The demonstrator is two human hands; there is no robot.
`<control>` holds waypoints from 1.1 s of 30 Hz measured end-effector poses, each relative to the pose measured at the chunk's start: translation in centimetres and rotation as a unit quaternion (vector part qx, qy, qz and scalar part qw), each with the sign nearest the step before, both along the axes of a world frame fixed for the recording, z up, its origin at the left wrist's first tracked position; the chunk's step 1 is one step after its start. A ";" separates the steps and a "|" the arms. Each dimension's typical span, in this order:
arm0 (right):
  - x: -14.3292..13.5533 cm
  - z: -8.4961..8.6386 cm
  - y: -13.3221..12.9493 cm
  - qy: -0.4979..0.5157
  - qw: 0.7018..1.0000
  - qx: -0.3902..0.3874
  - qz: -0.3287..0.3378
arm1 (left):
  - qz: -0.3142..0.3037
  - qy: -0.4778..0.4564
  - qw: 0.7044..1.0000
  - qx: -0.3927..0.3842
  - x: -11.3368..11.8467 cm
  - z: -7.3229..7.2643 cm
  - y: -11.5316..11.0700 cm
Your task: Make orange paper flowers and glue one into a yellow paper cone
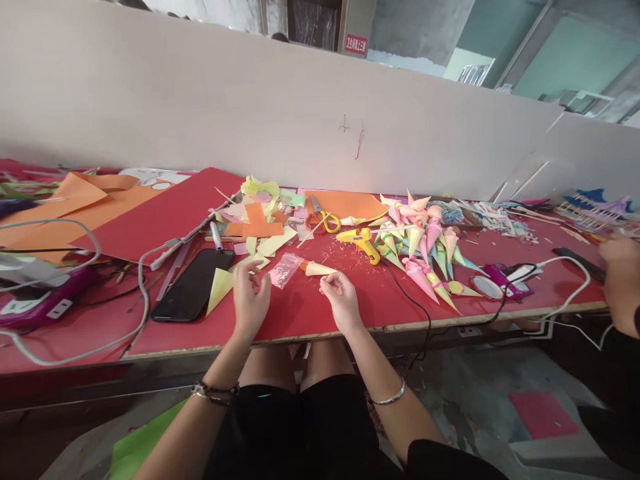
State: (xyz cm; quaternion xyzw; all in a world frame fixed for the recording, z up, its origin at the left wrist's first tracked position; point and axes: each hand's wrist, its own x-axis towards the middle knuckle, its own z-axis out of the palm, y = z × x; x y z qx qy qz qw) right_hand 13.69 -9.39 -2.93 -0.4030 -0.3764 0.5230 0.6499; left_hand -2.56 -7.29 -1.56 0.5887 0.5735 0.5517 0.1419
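My left hand hovers over the front of the red table, fingers loosely curled and apart, with nothing visible in them. A yellow paper piece lies just left of it, and a small clear plastic bag with pink contents lies to its right. My right hand is closed in a pinch; whatever its fingertips hold, if anything, is too small to make out. Right behind those fingertips, a pale rolled paper cone with an orange end lies on the table. A yellow glue gun rests beyond my right hand.
Finished-looking paper cones are heaped to the right. Scissors and paper scraps lie behind. A black phone and white cable are at left. Another person's hand shows at far right.
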 end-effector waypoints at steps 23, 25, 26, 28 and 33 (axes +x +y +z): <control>-0.5 0.8 -1.8 -0.330 0.932 0.153 0.003 | -0.344 -0.047 0.912 -0.220 2.0 0.7 -0.8; -0.5 0.9 -1.9 -0.335 0.928 0.164 0.003 | -0.375 -0.067 0.892 -0.242 1.6 1.1 -0.7; -0.5 0.9 -2.0 -0.334 0.928 0.168 0.004 | -0.389 -0.076 0.884 -0.248 1.5 1.2 -0.7; -0.4 0.8 -2.0 -0.327 0.929 0.174 0.006 | -0.411 -0.093 0.871 -0.252 1.3 1.4 -0.7; -0.4 0.9 -2.1 -0.313 0.930 0.193 -0.003 | -0.424 -0.104 0.863 -0.254 1.1 1.4 -0.8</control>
